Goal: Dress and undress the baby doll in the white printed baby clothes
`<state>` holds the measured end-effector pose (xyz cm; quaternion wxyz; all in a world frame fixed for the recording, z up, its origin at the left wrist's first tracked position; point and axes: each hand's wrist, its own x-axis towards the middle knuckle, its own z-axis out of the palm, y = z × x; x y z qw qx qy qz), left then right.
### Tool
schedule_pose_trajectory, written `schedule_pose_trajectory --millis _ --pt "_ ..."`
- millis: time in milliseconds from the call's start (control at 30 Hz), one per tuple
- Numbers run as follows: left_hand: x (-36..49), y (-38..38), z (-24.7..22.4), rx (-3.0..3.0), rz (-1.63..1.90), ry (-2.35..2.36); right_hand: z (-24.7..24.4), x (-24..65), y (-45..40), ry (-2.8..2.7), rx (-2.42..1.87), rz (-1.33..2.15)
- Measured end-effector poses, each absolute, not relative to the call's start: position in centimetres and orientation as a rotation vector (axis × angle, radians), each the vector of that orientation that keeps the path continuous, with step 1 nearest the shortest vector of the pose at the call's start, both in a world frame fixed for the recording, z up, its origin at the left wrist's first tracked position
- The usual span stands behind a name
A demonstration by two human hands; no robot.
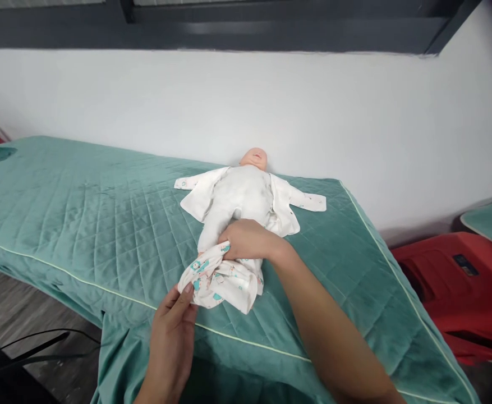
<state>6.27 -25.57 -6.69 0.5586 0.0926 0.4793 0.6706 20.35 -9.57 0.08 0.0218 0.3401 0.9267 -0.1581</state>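
A baby doll [246, 188] with a white cloth body lies on its back on the green quilted bed cover [115, 224]. Its arms are in an open white jacket [201, 196] spread out to both sides. Patterned white pants [233, 286] are bunched around the doll's lower legs. The fingers and thumb of my left hand [174, 325] pinch the near left edge of the pants. My right hand [248, 238] lies over the doll's legs at the upper edge of the pants, its fingertips hidden by cloth and by the hand itself.
Behind the bed stands a white wall [165, 106] with a dark frame [229, 28] above it. A red plastic object [456, 280] is beyond the bed's right edge. Black cables [52, 334] run over the floor at the lower left.
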Motion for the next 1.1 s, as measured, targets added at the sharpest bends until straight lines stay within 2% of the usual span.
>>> schedule_pose_trajectory --millis 267,433,700,1100 --pt "5.2 -23.1 -8.1 0.395 1.597 1.068 0.4 20.8 -8.9 2.819 1.189 -0.750" --pt "4.3 -19.7 -7.7 0.694 1.571 1.279 0.4 21.3 -8.6 2.846 1.206 -0.954" --pt "2.4 -13.1 -7.7 1.483 1.392 1.532 0.0 21.8 -7.8 2.868 1.329 -0.992" --pt "1.6 -5.6 -8.5 2.122 1.176 1.569 -0.4 22.4 -7.1 2.893 1.594 -1.145"
